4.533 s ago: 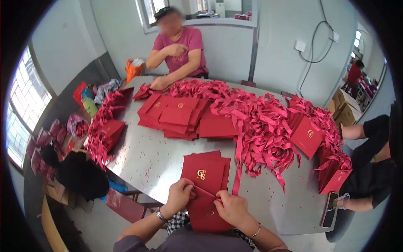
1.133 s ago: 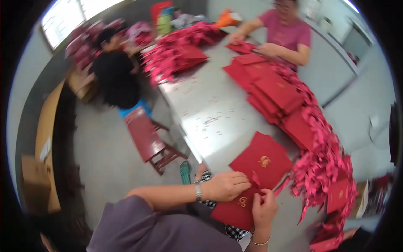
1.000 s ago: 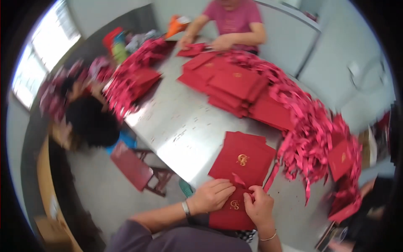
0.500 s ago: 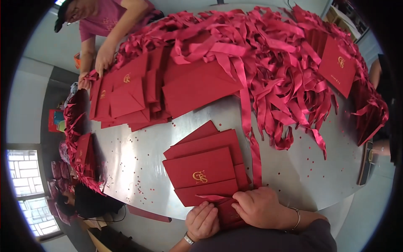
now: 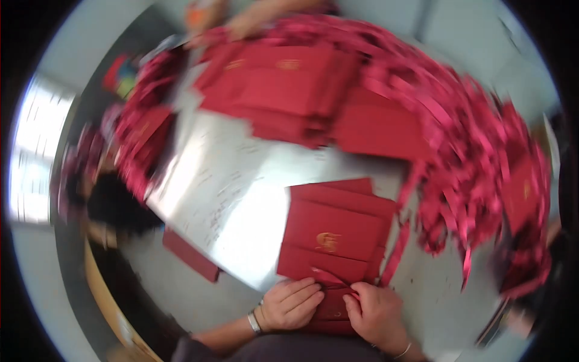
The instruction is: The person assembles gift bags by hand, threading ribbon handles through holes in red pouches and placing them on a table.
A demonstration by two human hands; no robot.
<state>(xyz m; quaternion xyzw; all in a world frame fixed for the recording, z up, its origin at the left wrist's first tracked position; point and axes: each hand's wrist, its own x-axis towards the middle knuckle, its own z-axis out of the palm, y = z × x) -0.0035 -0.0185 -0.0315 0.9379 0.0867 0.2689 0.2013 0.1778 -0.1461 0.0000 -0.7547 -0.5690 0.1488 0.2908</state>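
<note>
A red paper bag [image 5: 333, 309] lies at the near edge of the table, close to my body. My left hand [image 5: 291, 303] is closed at its left edge, fingers pressed together. My right hand [image 5: 377, 314] pinches a pink-red ribbon [image 5: 329, 276] at the bag's right side; the part between my fingers is partly hidden. Just beyond my hands, several flat red paper bags [image 5: 333, 223] lie in a loose stack, the top one with a gold emblem. Another length of ribbon [image 5: 395, 253] trails along the stack's right side.
Stacked red bags [image 5: 277, 84] stand across the metal table [image 5: 253, 223], with a big heap of ribbons [image 5: 446, 181] to their right. Another person's hands [image 5: 241, 25] are at the far side. More bags with ribbons [image 5: 148, 136] line the left edge. Motion blurs the picture.
My view has turned, so the stacks and ribbon heap appear shifted and tilted. Both my hands stay at the near bag; my left fingers now stretch further along its edge.
</note>
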